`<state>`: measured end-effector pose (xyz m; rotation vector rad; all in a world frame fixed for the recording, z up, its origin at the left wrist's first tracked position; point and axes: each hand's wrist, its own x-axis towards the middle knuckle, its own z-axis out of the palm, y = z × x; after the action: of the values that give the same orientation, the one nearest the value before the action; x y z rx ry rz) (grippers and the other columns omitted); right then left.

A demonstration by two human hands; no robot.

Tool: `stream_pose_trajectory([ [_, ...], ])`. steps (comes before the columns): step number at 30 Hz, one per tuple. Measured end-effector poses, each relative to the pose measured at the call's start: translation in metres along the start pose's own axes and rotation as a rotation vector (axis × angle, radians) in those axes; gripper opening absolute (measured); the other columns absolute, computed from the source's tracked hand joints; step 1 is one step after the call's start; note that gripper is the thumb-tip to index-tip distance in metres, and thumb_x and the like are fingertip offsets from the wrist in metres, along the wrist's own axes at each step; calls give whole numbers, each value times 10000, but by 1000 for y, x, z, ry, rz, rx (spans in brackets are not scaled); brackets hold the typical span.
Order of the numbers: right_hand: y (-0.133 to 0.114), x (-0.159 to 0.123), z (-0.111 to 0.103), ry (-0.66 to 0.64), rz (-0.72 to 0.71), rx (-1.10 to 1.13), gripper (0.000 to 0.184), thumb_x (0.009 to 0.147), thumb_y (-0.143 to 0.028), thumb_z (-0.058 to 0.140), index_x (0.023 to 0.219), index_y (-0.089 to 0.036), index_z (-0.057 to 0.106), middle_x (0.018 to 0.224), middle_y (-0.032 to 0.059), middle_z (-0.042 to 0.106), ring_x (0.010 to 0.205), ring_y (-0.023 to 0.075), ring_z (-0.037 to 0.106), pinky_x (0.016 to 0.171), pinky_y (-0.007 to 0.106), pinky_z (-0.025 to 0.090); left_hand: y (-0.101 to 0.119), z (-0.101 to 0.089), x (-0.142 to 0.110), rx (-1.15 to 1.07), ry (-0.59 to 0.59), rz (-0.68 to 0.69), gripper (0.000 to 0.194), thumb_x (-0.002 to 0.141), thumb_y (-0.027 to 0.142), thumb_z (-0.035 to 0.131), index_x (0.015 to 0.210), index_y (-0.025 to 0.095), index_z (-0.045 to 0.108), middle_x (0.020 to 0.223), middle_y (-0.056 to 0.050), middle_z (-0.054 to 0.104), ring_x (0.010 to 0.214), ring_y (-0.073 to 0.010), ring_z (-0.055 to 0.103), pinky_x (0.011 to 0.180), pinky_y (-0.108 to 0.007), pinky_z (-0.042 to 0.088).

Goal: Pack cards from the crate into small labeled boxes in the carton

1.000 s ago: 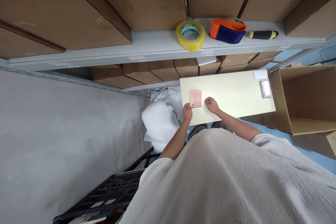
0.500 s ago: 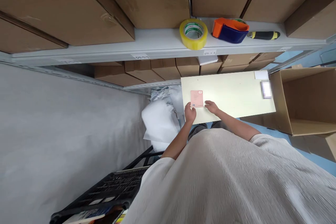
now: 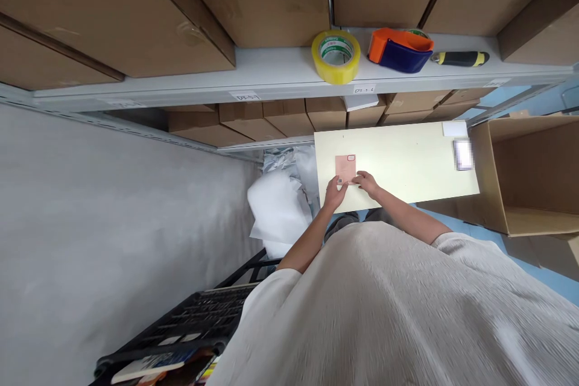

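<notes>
A thin pink book [image 3: 345,167] with a barcode and a small red-outlined label lies at the left end of a pale board [image 3: 402,160]. My left hand [image 3: 335,194] grips its lower left edge, thumb over the cover, partly hiding the barcode. At the lower right corner, my right hand [image 3: 367,183] pinches the book's edge between its fingers. Both hands are close together, with their thumbs near the bottom edge.
Above, a grey shelf holds yellow tape [image 3: 336,56], an orange and blue tape dispenser [image 3: 400,50] and a cutter knife [image 3: 462,59]. White wrapping sheets [image 3: 278,205] lie left, a black crate [image 3: 190,325] with books below, and an open carton [image 3: 534,175] right.
My left hand has shifted right along the book's bottom edge. My right hand, earlier apart from the book, now touches its lower right corner. The book has moved slightly right.
</notes>
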<state>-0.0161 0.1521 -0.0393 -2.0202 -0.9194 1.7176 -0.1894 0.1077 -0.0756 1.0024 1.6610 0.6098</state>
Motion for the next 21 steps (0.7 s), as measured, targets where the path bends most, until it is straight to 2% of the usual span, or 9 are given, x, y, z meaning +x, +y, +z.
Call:
stream_pose_trajectory([
  [3,-5,-5,-2,-14,-65,30,410,960,-395,686,1318,-199,713,1181,93,808,1004,213,757,799,280,592,7,6,2,-183,-112,-73,551,1054,508,643,1523,229,567,1500,-160,706,1375,-288,687,1179,-438,512],
  [5,-6,-7,-2,-66,-123,61,370,1004,-467,638,1275,-233,734,1201,69,803,964,186,754,752,251,567,10,5,5,-308,-124,-123,534,1102,573,528,1522,244,552,1474,-148,728,1350,-272,703,1113,-420,549],
  [7,-5,-7,-1,-118,-155,74,359,1008,-496,640,1246,-254,757,1207,55,803,956,184,755,754,258,568,11,0,9,-378,-99,-156,538,1128,607,430,1514,251,547,1493,-141,720,1340,-264,710,1081,-414,565],
  [9,-2,-4,0,-126,-181,28,330,997,-463,658,1216,-248,780,1205,60,807,1002,203,757,827,300,596,9,-9,12,-354,-90,-148,522,1137,590,406,1492,242,566,1507,-141,711,1330,-271,717,1089,-428,568],
  [13,7,3,0,-73,-255,-250,318,977,-340,652,1237,-239,804,1341,90,784,1159,253,749,1063,418,594,-2,-27,11,2,-43,-23,405,1080,431,581,1390,184,661,1496,-178,702,1429,-334,652,1206,-478,512],
  [16,14,1,-2,-117,-384,-560,410,1003,-278,607,1377,-231,770,1497,125,713,1299,286,710,1169,462,549,-12,-32,2,340,5,147,469,1010,263,632,1467,157,641,1602,-195,618,1554,-351,535,1313,-499,421],
  [19,19,-5,-3,-210,-527,-883,504,1015,-225,587,1508,-208,692,1650,141,601,1474,323,601,1246,494,488,-21,-29,-8,544,-115,335,582,984,180,593,1565,174,591,1701,-165,535,1619,-330,461,1359,-490,371],
  [21,21,-11,-3,-263,-564,-1042,564,1020,-226,586,1582,-205,628,1732,136,514,1525,346,552,1257,519,469,-26,-25,-14,611,-217,390,666,973,160,576,1637,188,529,1746,-148,489,1651,-317,420,1372,-491,349],
])
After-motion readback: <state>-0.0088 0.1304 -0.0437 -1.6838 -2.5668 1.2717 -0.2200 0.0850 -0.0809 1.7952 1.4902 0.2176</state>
